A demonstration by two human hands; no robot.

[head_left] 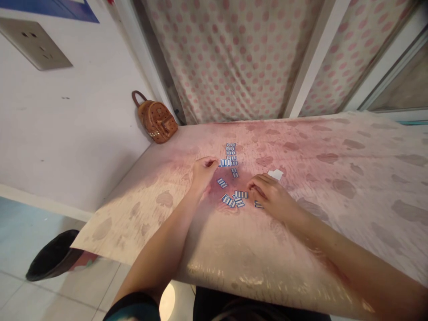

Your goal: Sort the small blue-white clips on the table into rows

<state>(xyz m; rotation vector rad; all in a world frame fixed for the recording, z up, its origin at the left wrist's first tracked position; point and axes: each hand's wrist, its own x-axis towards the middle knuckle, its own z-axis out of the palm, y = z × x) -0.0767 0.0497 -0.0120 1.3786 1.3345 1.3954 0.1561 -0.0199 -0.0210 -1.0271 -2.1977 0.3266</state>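
Note:
My left hand [202,173] is closed in a pinch at the end of a small blue-and-white label strip [225,163]. This strip lies over the lower part of a neat column of similar label strips [230,149]. My right hand [269,192] hovers low over the table with its fingers curled together; whether anything is between the fingertips is hidden. Just left of it lies a loose pile of label strips [229,201]. Single strips [221,183] lie between the pile and the column. Part of another strip [258,204] shows under my right hand.
A white paper scrap [276,174] lies behind my right hand. The table has a patterned plastic cover [334,187]. A small brown backpack [158,121] stands at the back left corner against the wall. A dark bin [53,256] is on the floor at left. Dotted curtains [230,58] hang behind.

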